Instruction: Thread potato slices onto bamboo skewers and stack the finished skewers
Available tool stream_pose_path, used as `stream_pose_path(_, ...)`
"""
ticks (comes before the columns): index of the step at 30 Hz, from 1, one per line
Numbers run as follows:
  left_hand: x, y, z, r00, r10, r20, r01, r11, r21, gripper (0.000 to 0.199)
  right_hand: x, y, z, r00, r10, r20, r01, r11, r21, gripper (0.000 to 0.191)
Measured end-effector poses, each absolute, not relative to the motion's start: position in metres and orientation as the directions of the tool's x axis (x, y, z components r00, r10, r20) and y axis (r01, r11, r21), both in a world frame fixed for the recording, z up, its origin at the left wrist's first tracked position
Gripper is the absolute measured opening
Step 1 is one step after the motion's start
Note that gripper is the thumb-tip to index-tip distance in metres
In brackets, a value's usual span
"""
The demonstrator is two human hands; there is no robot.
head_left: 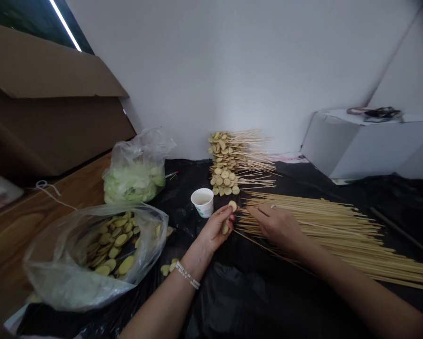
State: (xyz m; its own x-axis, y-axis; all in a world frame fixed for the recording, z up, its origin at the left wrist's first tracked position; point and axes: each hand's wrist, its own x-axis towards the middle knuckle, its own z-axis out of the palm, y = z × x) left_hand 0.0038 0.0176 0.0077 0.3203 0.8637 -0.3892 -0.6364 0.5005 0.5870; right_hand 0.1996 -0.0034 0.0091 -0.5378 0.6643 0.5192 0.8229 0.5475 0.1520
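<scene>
Pale potato slices (pixel 232 205) in left hand (pixel 214 227), right hand (pixel 276 228) on bamboo skewers (pixel 324 226).

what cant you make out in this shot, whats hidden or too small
All in the head view:
- the left hand hides most of the lower potato slice
- the right hand hides the bamboo skewers beneath it
- the right edge cuts off the skewer ends
- the clear plastic bag blurs its green contents, kind unclear
- the white paper cup's contents are too small to tell
- the dark coil on the white box is too small to identify
</scene>
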Motion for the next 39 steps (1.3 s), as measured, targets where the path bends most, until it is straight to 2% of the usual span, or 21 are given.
stream_pose_path(5, 0.006, 0.017, 0.006, 0.305, 0.875, -0.375, -0.633, 0.481, 0.606, 0.021, 0.199, -0.002, 0.008, -0.539, 0.661, 0.523, 0.825, 0.539, 0.17, 0.031)
stream_pose_path(13, 0.01, 0.014, 0.005, 0.206, 0.942, -0.264, -0.553, 0.334, 0.763, 0.028, 0.2, -0.004, 0.006, -0.532, 0.687, 0.495, 0.836, 0.519, 0.178, 0.03)
stream_pose_path(26, 0.01, 0.017, -0.001, 0.189, 0.937, -0.295, -0.599, 0.348, 0.721, 0.021, 0.198, -0.007, 0.006, -0.515, 0.732, 0.447, 0.851, 0.498, 0.164, 0.032)
stream_pose_path(39, 0.011, 0.016, -0.005, 0.175, 0.947, -0.269, -0.561, 0.32, 0.763, 0.031, 0.194, -0.01, 0.006, -0.494, 0.754, 0.433, 0.864, 0.483, 0.144, 0.03)
